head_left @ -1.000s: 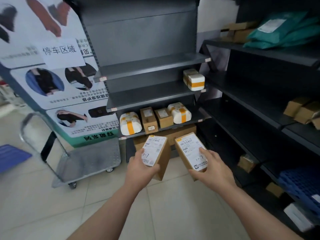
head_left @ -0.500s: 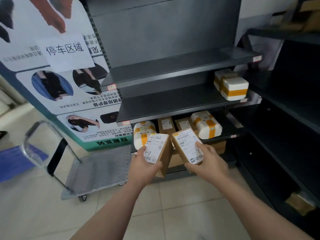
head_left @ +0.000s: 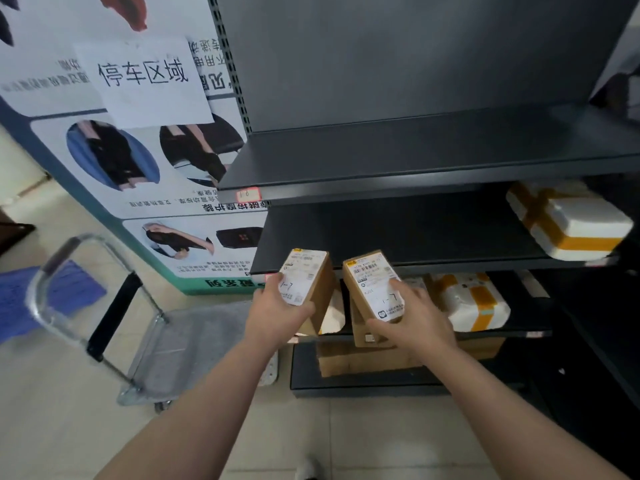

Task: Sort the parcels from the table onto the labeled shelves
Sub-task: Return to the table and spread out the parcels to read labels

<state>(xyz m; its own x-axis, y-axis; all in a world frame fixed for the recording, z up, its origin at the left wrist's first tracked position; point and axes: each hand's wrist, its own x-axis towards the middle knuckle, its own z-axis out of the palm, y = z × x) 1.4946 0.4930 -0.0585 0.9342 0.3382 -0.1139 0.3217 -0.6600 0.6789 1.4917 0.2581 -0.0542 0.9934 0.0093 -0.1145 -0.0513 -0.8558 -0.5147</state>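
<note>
My left hand [head_left: 277, 311] grips a small brown parcel [head_left: 313, 278] with a white label reading "1-7". My right hand [head_left: 412, 317] grips a second brown parcel [head_left: 372, 285] whose label reads "L-1". Both parcels are held side by side just in front of the dark metal shelf unit [head_left: 415, 157], level with its third shelf edge. A pink tag [head_left: 248, 194] marks the upper shelf's front edge.
White foam parcels with orange tape lie on the middle shelf [head_left: 568, 220] and the shelf below [head_left: 474, 303]. Cardboard boxes [head_left: 363, 358] sit at the bottom. A metal platform trolley [head_left: 149, 341] stands on the floor at left, against a poster board [head_left: 104, 133].
I have come closer to the shelf unit, which now fills the view. Both hands have carried their parcels forward and up toward the lower shelves.
</note>
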